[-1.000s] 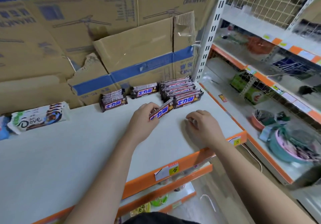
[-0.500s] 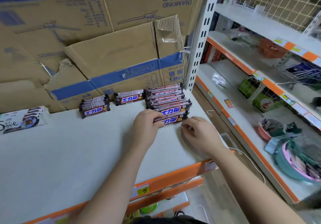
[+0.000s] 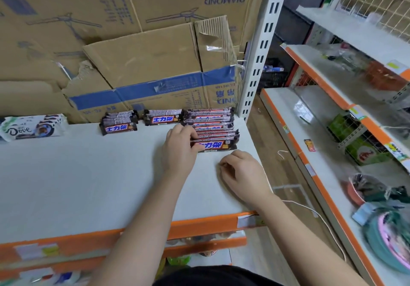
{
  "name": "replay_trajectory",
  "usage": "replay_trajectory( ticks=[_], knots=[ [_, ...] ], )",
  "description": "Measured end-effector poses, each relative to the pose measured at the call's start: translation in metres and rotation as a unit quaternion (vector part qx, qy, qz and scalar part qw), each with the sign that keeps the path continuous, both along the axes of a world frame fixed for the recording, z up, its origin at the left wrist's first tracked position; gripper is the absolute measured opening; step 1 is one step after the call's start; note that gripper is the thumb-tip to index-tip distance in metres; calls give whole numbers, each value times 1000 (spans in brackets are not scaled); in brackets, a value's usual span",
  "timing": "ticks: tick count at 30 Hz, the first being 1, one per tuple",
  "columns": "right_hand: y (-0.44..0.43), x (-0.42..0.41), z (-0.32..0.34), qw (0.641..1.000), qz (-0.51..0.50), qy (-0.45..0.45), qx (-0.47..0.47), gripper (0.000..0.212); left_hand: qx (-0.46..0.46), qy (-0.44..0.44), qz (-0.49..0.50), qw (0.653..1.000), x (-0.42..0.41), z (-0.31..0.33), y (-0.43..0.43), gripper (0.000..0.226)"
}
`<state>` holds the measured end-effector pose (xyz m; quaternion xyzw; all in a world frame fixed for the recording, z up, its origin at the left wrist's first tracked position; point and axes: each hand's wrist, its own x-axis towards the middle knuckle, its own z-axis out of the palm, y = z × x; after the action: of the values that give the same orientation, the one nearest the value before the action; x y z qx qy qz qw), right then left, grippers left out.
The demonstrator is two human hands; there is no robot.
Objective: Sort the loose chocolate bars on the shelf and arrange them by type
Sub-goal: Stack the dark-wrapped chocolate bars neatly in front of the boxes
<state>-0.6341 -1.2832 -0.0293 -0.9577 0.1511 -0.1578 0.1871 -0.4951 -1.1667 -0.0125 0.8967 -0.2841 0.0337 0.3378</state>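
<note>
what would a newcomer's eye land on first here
The row of brown chocolate bars packed at the back right corner of the white shelf stands out first, with the left hand gripping the front bar by its left end. The right hand rests curled on the shelf just in front, and white Dove bars lie far left.

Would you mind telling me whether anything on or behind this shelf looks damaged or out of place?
Yes. The cardboard box behind the chocolate bars is torn along its left edge, and its right flap stands bent with loose tape. A small red packet lies alone on the neighbouring shelf.
</note>
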Motion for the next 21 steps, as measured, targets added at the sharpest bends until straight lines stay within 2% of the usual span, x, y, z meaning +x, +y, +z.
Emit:
replay_trajectory(
  ticks=[5, 10, 16, 21],
  knots=[
    [6, 12, 3, 999, 28, -23, 18, 13, 15, -9, 4, 1000, 3, -1, 18, 36],
    [40, 52, 7, 992, 113, -35, 43, 14, 33, -32, 59, 997, 10, 0, 84, 21],
    [129, 113, 12, 969, 243, -23, 29, 15, 69, -69, 177, 979, 26, -1, 198, 16],
    [232, 165, 19, 950, 309, -40, 23, 14, 67, -84, 251, 962, 47, 2, 315, 25]
  ],
)
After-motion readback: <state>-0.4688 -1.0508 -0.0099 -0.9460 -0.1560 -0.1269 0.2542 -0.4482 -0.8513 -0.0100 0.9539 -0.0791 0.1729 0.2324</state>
